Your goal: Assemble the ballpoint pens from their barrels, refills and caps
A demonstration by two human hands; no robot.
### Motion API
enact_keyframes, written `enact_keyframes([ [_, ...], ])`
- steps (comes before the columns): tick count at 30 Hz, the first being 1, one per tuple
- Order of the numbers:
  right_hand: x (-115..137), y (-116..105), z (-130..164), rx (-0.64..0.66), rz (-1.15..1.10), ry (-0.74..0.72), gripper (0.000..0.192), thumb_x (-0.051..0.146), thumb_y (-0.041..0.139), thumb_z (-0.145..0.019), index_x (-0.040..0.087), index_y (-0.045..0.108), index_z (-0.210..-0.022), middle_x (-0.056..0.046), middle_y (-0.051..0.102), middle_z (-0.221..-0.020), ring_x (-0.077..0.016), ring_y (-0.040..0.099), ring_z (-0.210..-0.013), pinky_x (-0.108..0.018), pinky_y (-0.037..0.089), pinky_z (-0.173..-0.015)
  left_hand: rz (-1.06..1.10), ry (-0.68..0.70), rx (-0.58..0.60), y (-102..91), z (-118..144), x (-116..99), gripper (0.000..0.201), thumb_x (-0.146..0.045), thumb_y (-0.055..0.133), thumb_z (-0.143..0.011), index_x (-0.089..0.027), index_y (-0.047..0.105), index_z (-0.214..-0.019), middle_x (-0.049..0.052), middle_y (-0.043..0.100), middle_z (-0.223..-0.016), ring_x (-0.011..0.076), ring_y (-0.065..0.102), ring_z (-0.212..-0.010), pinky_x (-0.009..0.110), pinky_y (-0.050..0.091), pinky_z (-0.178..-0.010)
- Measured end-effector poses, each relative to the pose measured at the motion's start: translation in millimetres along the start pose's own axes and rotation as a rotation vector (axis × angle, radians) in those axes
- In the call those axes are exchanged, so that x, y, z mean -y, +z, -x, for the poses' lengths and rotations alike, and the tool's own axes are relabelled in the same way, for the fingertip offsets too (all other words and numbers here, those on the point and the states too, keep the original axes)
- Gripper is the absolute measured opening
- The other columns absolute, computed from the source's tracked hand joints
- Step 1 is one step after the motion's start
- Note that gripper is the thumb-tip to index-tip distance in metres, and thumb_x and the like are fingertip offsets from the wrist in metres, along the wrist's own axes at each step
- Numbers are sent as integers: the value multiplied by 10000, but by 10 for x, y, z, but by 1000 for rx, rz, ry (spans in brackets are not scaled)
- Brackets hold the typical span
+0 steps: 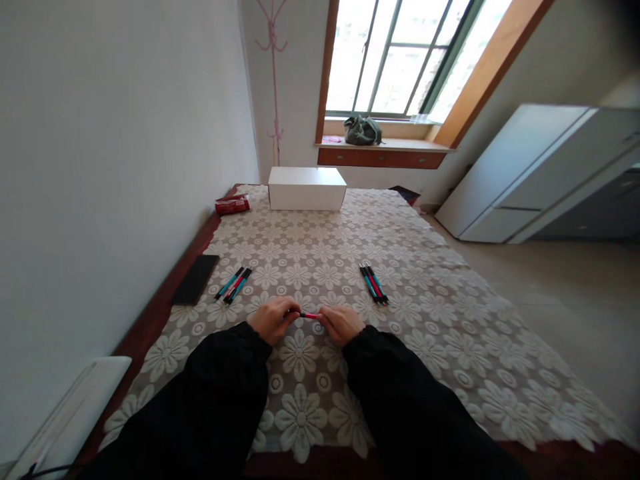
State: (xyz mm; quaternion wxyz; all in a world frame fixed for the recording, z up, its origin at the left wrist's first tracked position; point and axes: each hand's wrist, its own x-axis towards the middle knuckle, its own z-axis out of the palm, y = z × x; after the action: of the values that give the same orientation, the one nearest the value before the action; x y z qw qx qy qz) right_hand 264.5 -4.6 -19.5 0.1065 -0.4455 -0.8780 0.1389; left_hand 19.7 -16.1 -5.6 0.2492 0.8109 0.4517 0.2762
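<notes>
Between my two hands lies a pink pen [311, 316] with a black end, held level just over the tablecloth. My left hand [274, 319] pinches its black end, and my right hand [342, 324] is closed on the other end. The fingertips cover both ends of the pen. Left of my hands, a group of several pens [234, 285], teal and pink with black parts, rests on the cloth. On the right lies another group of several pens [373, 284] in the same colours, side by side.
A flower-patterned tablecloth [300, 420] covers the table. A white box [307, 189] stands at the far end, with a red packet [233, 204] to its left. A dark flat object [196, 280] lies by the left edge, along the wall. Past the right edge is floor.
</notes>
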Motion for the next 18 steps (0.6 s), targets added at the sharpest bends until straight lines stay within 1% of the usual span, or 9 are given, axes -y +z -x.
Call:
enact_keyframes([
  [3,-6,-3,-3,3,26,-2,318,394,409,-1050,215,643,-933,-57,704,-808,-191,634,-723,-289,372,-675,0,3,45,11,11,-3,151,-345,592,-939,-261,690,-1017,38,722,-975,209,662,-893,325,514,-832],
  [6,-15,3,-5,8,-4,-30,296,390,441,-1042,214,661,-952,-63,720,-831,-202,653,-757,-297,398,-702,-9,-7,66,29,15,17,136,-354,642,-908,-264,717,-978,32,732,-935,206,664,-849,322,510,-809],
  [11,-44,67,-15,1,-30,-48,230,355,506,-1026,208,671,-962,-68,736,-891,-201,673,-823,-301,440,-777,-25,-28,32,48,24,31,145,-359,678,-884,-248,760,-928,36,710,-804,193,639,-751,309,495,-739],
  [14,-62,107,-17,-27,-36,-62,195,345,542,-1011,211,671,-957,-65,735,-896,-199,678,-835,-298,458,-789,-39,-48,17,45,30,1,216,-397,632,-920,-232,766,-883,32,679,-731,175,621,-705,281,470,-689],
  [18,-68,117,-6,-116,-113,-97,163,337,568,-989,220,678,-962,-63,731,-902,-200,678,-857,-296,476,-797,-77,-56,52,19,20,-50,408,-409,475,-1007,-200,711,-747,24,635,-645,158,600,-665,269,440,-674],
])
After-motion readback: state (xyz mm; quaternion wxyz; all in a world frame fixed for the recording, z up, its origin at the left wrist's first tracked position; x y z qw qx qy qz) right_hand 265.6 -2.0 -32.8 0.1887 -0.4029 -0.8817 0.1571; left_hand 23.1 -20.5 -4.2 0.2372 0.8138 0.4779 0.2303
